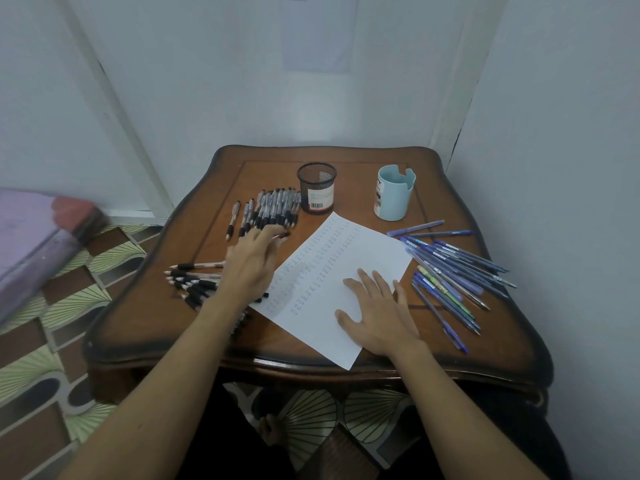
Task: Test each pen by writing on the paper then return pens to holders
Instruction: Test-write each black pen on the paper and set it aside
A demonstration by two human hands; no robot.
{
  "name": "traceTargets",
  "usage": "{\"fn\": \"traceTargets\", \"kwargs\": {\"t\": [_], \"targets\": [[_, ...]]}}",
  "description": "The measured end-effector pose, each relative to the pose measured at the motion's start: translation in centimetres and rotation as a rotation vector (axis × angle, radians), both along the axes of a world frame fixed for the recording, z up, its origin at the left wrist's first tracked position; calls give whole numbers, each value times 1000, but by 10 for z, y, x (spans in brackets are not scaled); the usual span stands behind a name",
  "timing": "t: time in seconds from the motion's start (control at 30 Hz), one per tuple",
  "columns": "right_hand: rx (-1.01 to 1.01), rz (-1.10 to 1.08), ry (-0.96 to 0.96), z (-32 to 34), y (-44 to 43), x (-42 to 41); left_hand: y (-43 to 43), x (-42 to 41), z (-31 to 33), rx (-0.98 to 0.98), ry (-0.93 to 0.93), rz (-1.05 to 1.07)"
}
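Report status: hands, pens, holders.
Left hand pinching a black pen beside the far pen row. Right hand flat on the paper. Mesh holder and blue holder show no pens. Nothing in the way.

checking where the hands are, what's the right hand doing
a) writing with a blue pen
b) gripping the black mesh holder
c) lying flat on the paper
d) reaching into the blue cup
c: the right hand lies flat and open on the paper, holding nothing.

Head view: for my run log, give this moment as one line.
left hand: fingertips at black pens, grip unclear | right hand: flat on paper | blue pens: loose on table
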State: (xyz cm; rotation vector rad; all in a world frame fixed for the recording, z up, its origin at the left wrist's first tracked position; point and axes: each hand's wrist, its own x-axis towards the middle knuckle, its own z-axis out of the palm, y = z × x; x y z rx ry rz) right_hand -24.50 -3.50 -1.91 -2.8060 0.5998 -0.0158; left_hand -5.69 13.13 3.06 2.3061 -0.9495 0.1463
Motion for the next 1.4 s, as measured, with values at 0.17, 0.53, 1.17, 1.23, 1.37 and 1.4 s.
{"fn": "traceTargets", "kwargs": {"t": [0.17,0.53,1.17,1.23,1.37,1.4], "targets": [[11,-13,-40,-1,1,-1,-7,-15,5,-23,83,-101],[10,-19,-75,-6,0,-1,-15,-38,-3,-270,245,-208],[-4,-45,-51,-4,1,1,-6,-42,-40,-292,358,-151],[1,-45,-51,-2,2,1,-5,-43,-39,-316,371,-119],[17,-46,-56,-2,1,0,-3,-41,-40,-377,460,46],[19,-46,-55,-2,1,0,-3,-41,-41,-376,463,68]]}}
